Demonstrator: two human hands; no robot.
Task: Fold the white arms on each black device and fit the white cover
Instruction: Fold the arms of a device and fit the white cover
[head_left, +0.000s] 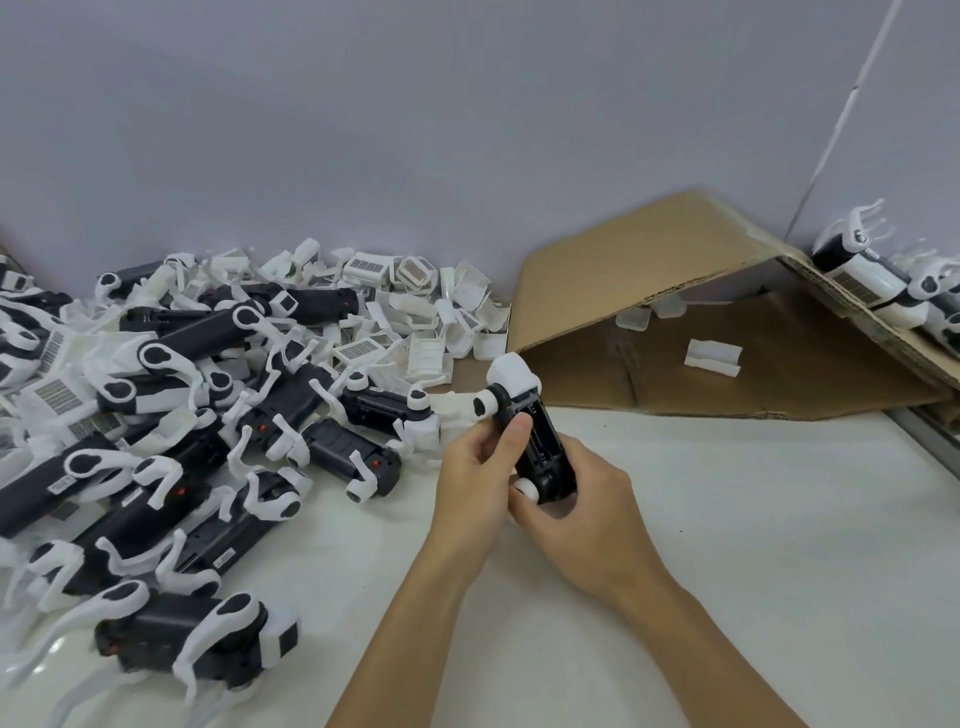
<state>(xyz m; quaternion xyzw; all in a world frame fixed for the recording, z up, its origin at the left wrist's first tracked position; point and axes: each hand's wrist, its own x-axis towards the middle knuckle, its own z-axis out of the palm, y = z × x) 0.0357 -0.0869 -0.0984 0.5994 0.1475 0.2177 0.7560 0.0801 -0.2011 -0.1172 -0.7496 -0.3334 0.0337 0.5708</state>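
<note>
Hands: left hand (475, 470) and right hand (582, 514) both grip one black device (540, 447) above the tabletop (727, 545).
Done: its white cover (514, 376) looks on, arms mostly folded.
Left: a big pile of devices (171, 441) waits, arms out.
Box: cardboard box (727, 332) holds a few loose covers (712, 356).

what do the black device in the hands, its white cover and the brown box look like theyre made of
Black device: looks like moulded matte plastic, with crisp ribbed recesses and dull sheen.
White cover: probably smooth plastic too, with rounded moulded corners and an even, faintly glossy surface.
Brown box: corrugated cardboard, judging by the flat tan sheet, creased flaps and rough torn edge.
</note>
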